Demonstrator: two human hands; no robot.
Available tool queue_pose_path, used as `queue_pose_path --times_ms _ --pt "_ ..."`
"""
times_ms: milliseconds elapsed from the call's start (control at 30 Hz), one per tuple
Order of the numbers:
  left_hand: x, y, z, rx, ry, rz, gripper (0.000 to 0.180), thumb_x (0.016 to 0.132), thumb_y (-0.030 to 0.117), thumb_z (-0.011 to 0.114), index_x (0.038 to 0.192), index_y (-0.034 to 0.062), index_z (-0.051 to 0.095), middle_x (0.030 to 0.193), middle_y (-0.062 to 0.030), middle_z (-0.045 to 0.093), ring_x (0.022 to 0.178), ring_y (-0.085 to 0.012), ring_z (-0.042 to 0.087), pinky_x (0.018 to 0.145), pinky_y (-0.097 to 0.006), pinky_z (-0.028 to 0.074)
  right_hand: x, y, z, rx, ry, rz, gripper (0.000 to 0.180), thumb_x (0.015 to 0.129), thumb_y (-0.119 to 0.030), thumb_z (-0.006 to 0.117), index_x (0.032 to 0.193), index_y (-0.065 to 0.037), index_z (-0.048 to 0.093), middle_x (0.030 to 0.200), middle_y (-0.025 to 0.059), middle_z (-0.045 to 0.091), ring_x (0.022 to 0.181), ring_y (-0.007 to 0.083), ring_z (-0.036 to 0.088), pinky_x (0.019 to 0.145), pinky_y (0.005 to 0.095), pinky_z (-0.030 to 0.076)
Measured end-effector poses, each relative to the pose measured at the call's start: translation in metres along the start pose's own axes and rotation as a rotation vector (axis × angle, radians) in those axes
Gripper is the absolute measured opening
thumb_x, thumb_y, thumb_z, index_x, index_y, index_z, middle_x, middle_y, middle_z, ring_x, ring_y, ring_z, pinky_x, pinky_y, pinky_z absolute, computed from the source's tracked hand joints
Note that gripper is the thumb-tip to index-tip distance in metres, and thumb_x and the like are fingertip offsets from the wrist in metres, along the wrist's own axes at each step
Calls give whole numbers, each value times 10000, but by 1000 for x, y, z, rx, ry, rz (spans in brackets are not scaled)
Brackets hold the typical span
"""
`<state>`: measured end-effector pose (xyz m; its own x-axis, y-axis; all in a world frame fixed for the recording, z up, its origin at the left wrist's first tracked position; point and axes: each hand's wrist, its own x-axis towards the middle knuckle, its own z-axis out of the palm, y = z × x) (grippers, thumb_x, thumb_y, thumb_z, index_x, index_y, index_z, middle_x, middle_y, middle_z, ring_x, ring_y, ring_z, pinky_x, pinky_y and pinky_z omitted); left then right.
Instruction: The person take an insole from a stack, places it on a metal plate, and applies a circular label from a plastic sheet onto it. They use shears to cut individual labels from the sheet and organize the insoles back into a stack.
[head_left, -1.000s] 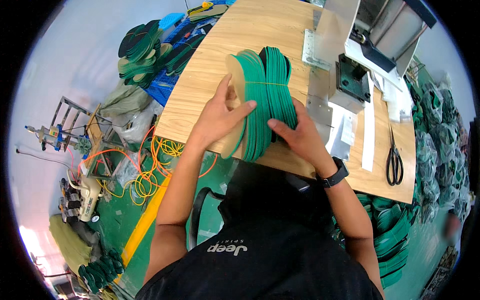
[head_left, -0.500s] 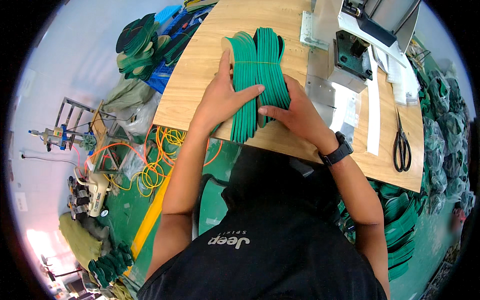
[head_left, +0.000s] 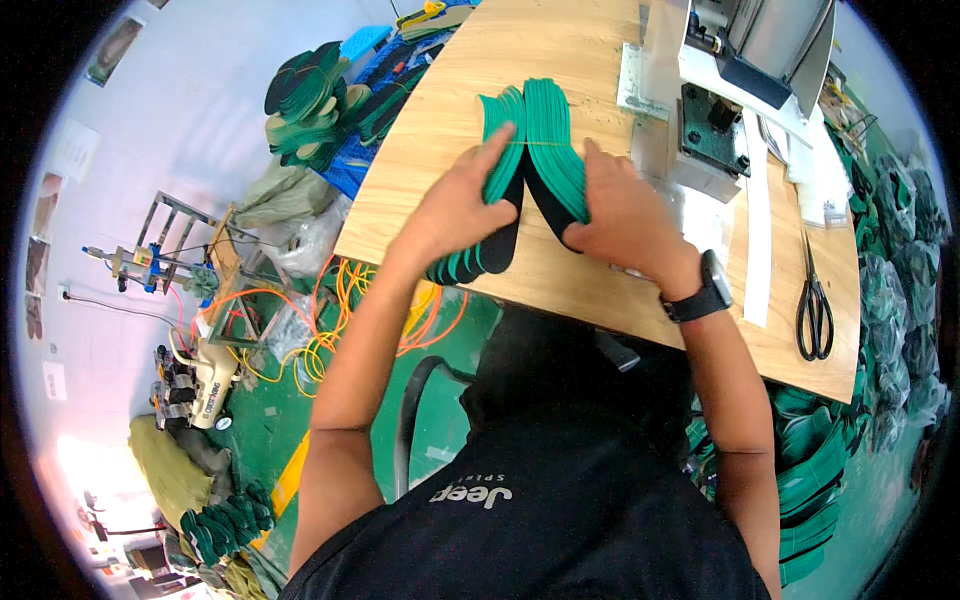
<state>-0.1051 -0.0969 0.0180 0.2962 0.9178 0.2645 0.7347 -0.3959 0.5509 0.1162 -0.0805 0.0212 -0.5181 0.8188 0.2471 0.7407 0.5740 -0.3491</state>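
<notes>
A bundle of green and black shoe insoles stands on edge on the wooden table, with a thin yellowish band round its middle. Its near ends spread apart into two halves, with black faces showing in the gap. My left hand is closed round the left half, thumb against the inner black face and fingers along the outer side. On the right half, my right hand presses with its thumb near the lower end and its fingers along the outer side. A dark watch is on my right wrist.
A press-like machine stands on the table's right side, beside a white strip and black scissors. More insoles are piled at far left. Orange hoses lie on the green floor; bagged stacks line the right.
My hands have parted the near ends of the bundle, exposing black faces in a V-shaped gap. The right hand has moved outward, and the view has shifted slightly.
</notes>
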Motion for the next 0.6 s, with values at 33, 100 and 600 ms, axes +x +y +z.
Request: queue_pose_path --times_ms 33,100,600 --pt "1 5 4 18 -29 -84 751 709 160 585 1416 131 335 1308 -262 453 1210 -385 447 1031 -396 350 5 -6 8 -8 62 2 818 665 -244 716 1271 150 334 1124 283 527 1017 369 541 853 396 462" --pt "6 20 9 37 -26 -155 683 758 184 589 1401 137 360 1263 -263 488 1159 -392 491 998 -390 384 18 -21 27 -30 186 18 780 660 -208 707 1222 187 338 1057 291 543 911 395 575 757 424 497" --pt "173 -125 -20 239 71 102 467 860 308 574 1310 194 515 1425 -201 361 1306 -359 360 1052 -377 328 -60 -17 -67 376 33 -46 629 715 -149 696 1225 42 383 1010 266 543 938 427 543 789 455 466"
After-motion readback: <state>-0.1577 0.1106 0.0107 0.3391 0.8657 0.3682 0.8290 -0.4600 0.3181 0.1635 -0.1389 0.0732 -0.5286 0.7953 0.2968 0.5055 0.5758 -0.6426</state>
